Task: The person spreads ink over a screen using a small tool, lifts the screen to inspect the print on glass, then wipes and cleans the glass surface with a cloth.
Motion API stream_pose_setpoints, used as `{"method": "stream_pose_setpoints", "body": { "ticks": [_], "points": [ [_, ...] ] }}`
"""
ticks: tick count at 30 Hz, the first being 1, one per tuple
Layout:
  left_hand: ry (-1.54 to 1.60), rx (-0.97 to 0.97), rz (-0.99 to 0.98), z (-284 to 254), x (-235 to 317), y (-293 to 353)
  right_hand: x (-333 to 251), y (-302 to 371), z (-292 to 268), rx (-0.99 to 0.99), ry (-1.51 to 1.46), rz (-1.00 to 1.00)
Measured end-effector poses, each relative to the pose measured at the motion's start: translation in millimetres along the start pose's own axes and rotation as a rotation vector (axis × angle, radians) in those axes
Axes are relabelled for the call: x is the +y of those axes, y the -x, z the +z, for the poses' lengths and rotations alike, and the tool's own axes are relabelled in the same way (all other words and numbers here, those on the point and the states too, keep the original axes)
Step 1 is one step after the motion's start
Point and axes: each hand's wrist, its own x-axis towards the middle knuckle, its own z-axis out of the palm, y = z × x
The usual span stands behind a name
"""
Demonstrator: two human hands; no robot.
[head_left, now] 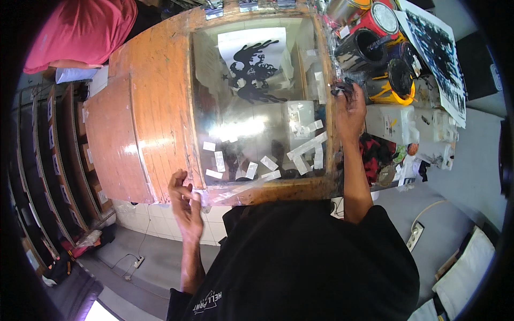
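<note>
My left hand (187, 206) hovers by the near left corner of a wooden table (160, 115), fingers loosely bent and apart, nothing visible in them. Close to it, a strip of clear tape (235, 191) runs along the table's front edge. At the right edge of the table, my right hand (350, 109) is closed on a dark, crumpled rag-like thing (344, 87), partly hidden by the fingers. Between my hands lies a glass panel (241, 152) set in the wooden frame. A white sheet with a black winged print (252, 69) shows at its far end.
Short white tape pieces (251, 170) are scattered over the glass. Ink-smeared cans (361, 51) and a yellow-stained tub (393, 88) crowd the right side, beside a translucent plastic container (388, 123). A person in a pink shirt (80, 32) is at far left, above shelves (53, 134).
</note>
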Motion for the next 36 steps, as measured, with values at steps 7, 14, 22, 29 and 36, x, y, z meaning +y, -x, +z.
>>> {"method": "stream_pose_setpoints", "body": {
  "ticks": [7, 14, 22, 29, 36],
  "points": [
    [0.6, 0.082, -0.418, 3, -82, -23, -11, 50, -49, 0.016, 0.18, -0.053],
    [0.859, -0.153, -0.672, 62, -34, -34, -19, 139, -130, 0.101, 0.543, -0.185],
    [0.376, -0.326, -0.282, 60, -50, -10, 22, 65, -241, 0.473, 0.649, -0.091],
    [0.677, -0.203, -0.414, 21, -73, 2, 53, -3, -229, -0.161, 1.57, -0.089],
    [0.932, -0.221, -0.45, -16, -85, 22, 27, 19, -273, 0.394, 0.599, 0.046]
  ]
}}
